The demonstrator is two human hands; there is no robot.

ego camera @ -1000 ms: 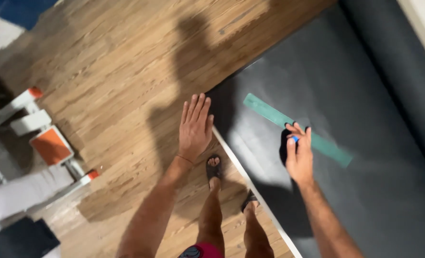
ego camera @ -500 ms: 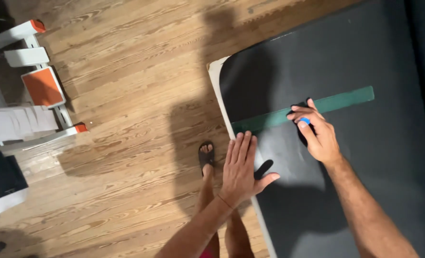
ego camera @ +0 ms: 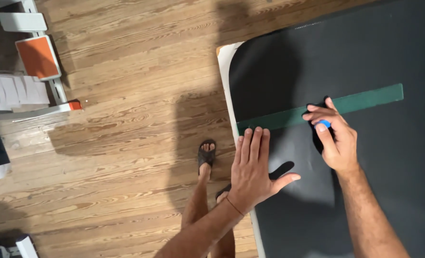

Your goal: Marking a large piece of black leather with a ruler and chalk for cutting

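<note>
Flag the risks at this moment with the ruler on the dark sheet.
The left hand touches only the near end of the green ruler, so its far end could pivot. The right hand pinches a small blue thing beside the ruler's edge; fingertips there could be caught or nudge it.

Person, head-camera view.
- Arms: both forearms bare, no sleeves in view.
- Left hand (ego camera: 251,173): no rings seen; a thin cord bracelet (ego camera: 235,206) circles the wrist, at about 7 o'clock from the hand.
- Right hand (ego camera: 336,138): no wrist wear seen.
- Legs: bare below the knee.
- Feet: dark open-toed sandals (ego camera: 206,156), toes showing, at 9 o'clock from the left hand.
</note>
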